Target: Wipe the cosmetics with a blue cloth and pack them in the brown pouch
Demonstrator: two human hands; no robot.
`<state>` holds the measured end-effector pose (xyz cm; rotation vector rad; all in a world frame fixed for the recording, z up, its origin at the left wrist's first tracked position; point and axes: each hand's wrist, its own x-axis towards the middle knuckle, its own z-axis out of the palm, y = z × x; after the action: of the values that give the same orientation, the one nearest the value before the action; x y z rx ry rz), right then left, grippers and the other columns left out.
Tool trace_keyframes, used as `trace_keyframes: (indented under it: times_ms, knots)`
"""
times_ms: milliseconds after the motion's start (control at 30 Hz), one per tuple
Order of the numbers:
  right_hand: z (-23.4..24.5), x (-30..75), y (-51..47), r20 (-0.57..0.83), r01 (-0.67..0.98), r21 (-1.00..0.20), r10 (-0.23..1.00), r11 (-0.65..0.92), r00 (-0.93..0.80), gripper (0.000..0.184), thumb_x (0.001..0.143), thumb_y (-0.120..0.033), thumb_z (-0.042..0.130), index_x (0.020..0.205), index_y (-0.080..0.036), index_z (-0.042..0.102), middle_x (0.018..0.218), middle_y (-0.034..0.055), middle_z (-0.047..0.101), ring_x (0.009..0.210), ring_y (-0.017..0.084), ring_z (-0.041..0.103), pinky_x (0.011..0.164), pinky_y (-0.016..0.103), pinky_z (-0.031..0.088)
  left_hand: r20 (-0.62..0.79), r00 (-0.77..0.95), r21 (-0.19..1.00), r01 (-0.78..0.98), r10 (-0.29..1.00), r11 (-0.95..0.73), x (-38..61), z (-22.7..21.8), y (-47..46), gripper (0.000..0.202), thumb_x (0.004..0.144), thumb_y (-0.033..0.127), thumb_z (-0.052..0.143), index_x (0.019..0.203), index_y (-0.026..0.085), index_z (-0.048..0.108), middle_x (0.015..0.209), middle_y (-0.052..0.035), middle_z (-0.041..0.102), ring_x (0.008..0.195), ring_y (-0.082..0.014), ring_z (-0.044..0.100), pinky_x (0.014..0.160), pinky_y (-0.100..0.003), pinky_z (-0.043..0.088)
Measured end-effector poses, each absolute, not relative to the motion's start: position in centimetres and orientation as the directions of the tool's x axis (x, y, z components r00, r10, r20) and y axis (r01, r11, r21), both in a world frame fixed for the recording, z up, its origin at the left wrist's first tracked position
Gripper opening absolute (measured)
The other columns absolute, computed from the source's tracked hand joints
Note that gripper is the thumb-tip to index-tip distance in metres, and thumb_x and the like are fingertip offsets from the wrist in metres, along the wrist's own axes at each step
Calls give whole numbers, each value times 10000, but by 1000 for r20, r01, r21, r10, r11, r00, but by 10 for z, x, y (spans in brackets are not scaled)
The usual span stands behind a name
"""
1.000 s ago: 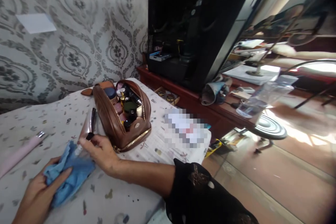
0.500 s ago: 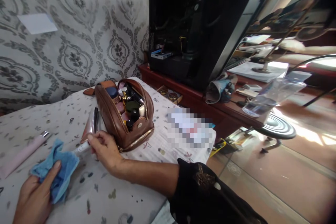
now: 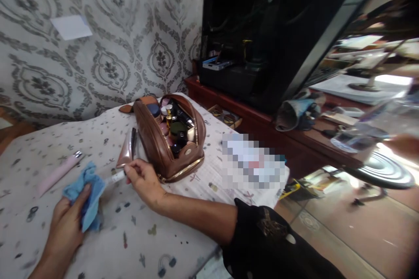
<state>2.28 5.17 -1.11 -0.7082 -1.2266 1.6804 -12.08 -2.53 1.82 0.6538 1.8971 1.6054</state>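
Observation:
A crumpled blue cloth [image 3: 87,189] is in my left hand [image 3: 70,218], thumb pressed on top. From the cloth's right side a slim, pale tube [image 3: 115,178] sticks out; its other end is hidden in the folds. My right hand [image 3: 144,183] pinches the tube's exposed white end between thumb and fingers. Just beyond those fingers lies a pinkish metallic squeeze tube [image 3: 127,150] with a dark end. Beside it stands an open brown cosmetic bag [image 3: 150,139], filled with several bottles and jars. A pale pink tube [image 3: 60,173] with a silver end rests behind the cloth.
A patterned white cloth [image 3: 131,253] covers the surface under everything. Right of the bag is a blurred-out pale item [image 3: 253,161]. A dark television [image 3: 262,39] stands on a reddish wooden cabinet [image 3: 262,130], with a clear bottle [image 3: 369,126] at its right.
My view has swung a little left, so things sit further right in the picture. The gap between cloth and right fingers has widened slightly, showing more of the slim tube.

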Motion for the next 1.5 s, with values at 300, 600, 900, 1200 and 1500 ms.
trace_keyframes:
  times_ms: [300,600,900,1200,1500]
  knots:
    - [-7,32,49,263,-270,-951,851,150,-454,275,900,-383,542,1069,-203,663,859,22,616,756,155,531,669,266,415,-163,-665,985,-153,728,81,-127,15,-24,532,453,534,899,720,178,608,493,72,560,391,-81,452,379,-195,352]
    - [-10,27,52,165,-290,-957,875,29,-456,276,878,-479,576,944,-217,520,715,-22,560,624,127,499,536,233,376,-116,-699,991,-132,706,32,-125,10,-24,535,486,557,892,747,182,614,510,85,534,430,-84,456,401,-194,326]
    - [-7,28,54,96,-277,-960,878,-43,-469,433,837,-627,588,769,-217,468,619,-54,500,505,85,403,465,225,313,-69,-690,997,-79,721,20,-126,9,-27,550,502,590,893,747,173,632,598,63,591,492,-74,469,460,-180,383]
    - [-6,27,53,62,-309,-946,885,-95,-461,514,764,-696,647,737,-221,453,565,-70,499,462,74,380,442,220,289,104,-586,980,198,804,17,-137,-4,-30,463,771,573,736,1006,181,664,791,-1,662,737,-167,622,715,-265,519]
    - [-8,25,54,143,-382,-922,869,-57,-474,461,788,-636,667,779,-228,453,625,-49,549,493,85,411,469,229,322,616,49,111,983,786,-148,-126,5,-41,398,954,383,553,1333,266,583,1209,-98,643,1114,-269,604,869,-344,518]
